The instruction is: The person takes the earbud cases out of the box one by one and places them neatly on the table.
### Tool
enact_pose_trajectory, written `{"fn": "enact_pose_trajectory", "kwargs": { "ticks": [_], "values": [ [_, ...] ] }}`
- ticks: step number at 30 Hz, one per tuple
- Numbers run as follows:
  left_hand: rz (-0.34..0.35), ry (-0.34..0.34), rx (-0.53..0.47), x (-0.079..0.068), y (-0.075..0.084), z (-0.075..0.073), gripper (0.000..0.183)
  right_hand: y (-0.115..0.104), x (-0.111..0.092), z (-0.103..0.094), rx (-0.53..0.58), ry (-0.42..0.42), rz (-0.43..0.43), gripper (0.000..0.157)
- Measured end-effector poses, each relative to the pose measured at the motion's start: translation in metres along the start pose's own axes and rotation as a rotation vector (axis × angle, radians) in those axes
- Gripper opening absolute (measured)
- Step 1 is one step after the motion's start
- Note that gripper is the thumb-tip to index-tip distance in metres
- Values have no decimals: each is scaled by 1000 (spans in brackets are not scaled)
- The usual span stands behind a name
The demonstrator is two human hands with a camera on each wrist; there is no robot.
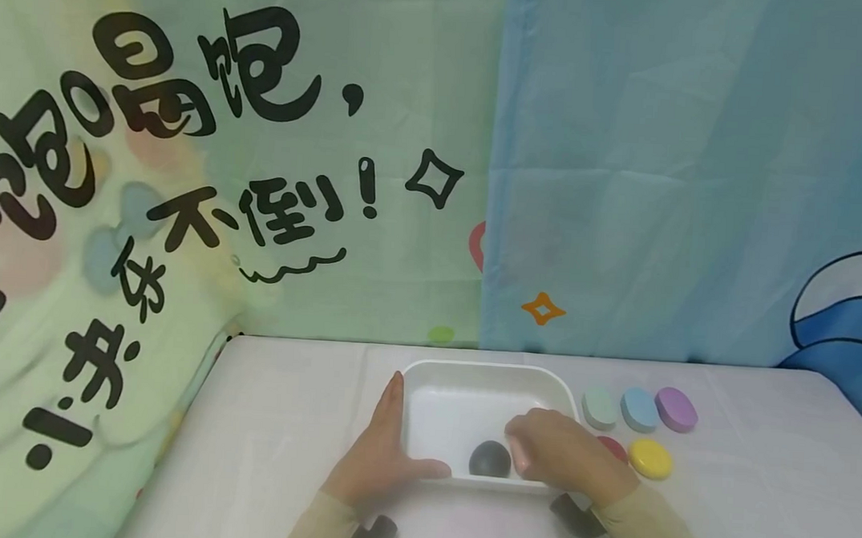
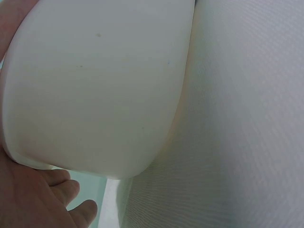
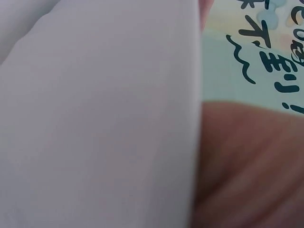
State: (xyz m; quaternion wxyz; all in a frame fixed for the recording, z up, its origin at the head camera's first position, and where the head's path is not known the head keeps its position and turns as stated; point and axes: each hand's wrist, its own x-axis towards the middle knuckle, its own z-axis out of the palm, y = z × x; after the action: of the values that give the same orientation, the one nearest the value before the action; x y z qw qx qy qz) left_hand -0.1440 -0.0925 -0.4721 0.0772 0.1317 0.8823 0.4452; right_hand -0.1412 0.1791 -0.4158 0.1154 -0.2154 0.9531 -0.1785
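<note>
A white rectangular tray (image 1: 488, 369) stands on the table. My left hand (image 1: 388, 452) lies against its left side, fingers extended along the wall and the thumb on the front rim. In the left wrist view, the fingers (image 2: 64, 192) of that hand spread past the tray's wall (image 2: 104, 95). My right hand (image 1: 555, 447) reaches over the right rim into the tray, its fingers bent downward. Right beside it a dark grey round piece (image 1: 490, 459) lies at the front of the tray. I cannot tell whether the right fingers hold anything.
Right of the tray lie pale green (image 1: 601, 408), blue (image 1: 640, 410), purple (image 1: 677, 410) and yellow (image 1: 650, 458) round pieces. A red piece (image 1: 613, 447) is partly hidden behind the right wrist. A printed curtain (image 1: 373, 282) hangs behind the white-covered table (image 1: 280, 423).
</note>
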Motion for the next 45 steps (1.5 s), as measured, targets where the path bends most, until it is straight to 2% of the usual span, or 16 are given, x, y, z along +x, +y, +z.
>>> {"fn": "enact_pose_trajectory", "kwargs": {
  "ticks": [3,6,8,14,17,21,26,33,45],
  "values": [
    [0,-2,4,0,1,0,136,0,-2,-1,-22,57,-51,20],
    [6,-3,7,0,1,0,136,-1,-5,-1,-31,122,-82,10],
    [11,-2,8,-1,2,0,136,-2,-6,0,-38,150,-88,8],
    [13,-5,10,-2,4,-1,135,0,-9,1,-49,239,-98,11],
    [10,-7,5,-2,5,-2,135,3,-11,2,-65,287,-139,11],
    [5,-13,1,-3,5,-2,135,7,-13,4,-97,354,-187,21],
    [5,-18,9,-2,3,-2,135,8,-18,3,-109,381,-154,33],
    [3,-20,5,-2,2,-1,136,4,-26,-3,-104,408,-123,36],
    [-15,-23,18,-2,3,-2,135,12,-41,-7,-138,547,-192,37]
  ]
}}
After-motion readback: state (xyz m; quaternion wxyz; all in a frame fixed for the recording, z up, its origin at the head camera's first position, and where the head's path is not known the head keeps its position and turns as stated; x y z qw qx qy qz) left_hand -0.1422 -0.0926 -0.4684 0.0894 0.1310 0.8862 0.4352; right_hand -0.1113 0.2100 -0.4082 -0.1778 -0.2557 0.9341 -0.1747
